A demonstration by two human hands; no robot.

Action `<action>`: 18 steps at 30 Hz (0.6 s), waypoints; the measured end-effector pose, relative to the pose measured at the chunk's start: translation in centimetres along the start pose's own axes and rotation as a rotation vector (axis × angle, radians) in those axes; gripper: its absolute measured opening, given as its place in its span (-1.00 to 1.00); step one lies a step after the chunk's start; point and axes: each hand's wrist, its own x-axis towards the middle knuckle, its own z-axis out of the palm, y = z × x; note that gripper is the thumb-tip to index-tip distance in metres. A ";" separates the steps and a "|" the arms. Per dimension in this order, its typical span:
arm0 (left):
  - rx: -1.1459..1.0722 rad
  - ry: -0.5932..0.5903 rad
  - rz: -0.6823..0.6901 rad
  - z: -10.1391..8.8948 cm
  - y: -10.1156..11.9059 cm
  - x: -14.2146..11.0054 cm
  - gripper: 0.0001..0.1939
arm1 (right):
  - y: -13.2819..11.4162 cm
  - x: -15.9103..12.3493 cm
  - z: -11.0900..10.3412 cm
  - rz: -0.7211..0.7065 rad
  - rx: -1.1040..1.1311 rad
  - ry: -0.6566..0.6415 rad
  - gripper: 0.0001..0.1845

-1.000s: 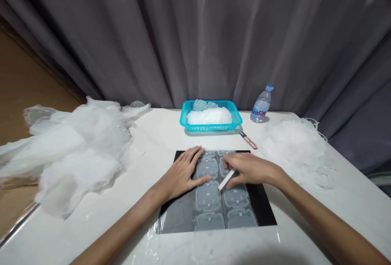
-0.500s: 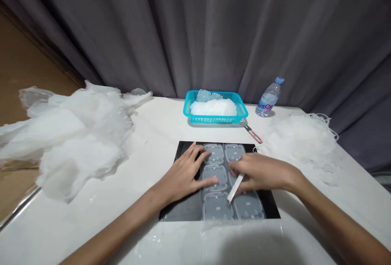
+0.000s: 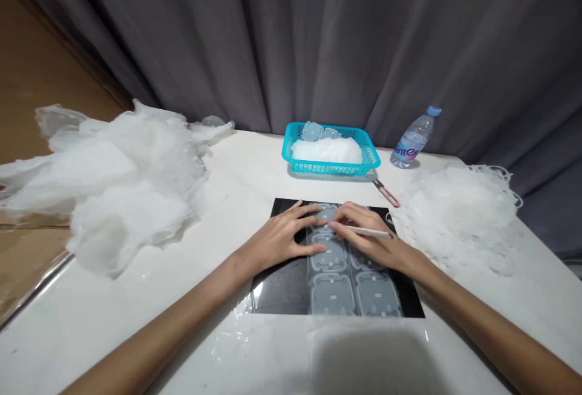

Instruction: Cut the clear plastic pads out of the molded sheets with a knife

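Note:
A translucent sheet of moulded rounded-square pieces in two columns lies over a black mat. My left hand is spread on the left column, its fingertips pressing the upper pieces. My right hand pinches a slim white stick-like tool and rests on the upper right part of the sheet. The tool's rear end points right, and its working tip is hidden at my fingers near the top piece. Its exact kind cannot be made out.
A turquoise basket holds white soft material and clear pieces. Beside it stand a water bottle and pink thread snips. White film heaps lie left; stringy white scraps lie right.
My right hand has turned the white tool from pointing down toward me to pointing right, and moved up the sheet. My left hand stays spread. The whole view has shifted slightly.

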 end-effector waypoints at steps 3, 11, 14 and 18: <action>0.002 0.013 -0.002 0.0 -0.1 0.1 -0.37 | 0.4 -0.4 0.0 0.024 0.013 -0.034 -0.88; 0.019 0.068 0.026 0.4 -0.4 0.3 -0.37 | 0.2 -0.7 1.0 0.027 0.076 -0.031 -0.91; 0.019 0.095 0.049 0.6 -0.5 0.4 -0.38 | 0.1 -0.9 1.4 0.003 0.021 -0.037 -0.89; 0.059 0.115 0.077 0.8 -0.7 0.5 -0.37 | -0.1 -1.2 1.7 0.000 -0.028 -0.058 -0.89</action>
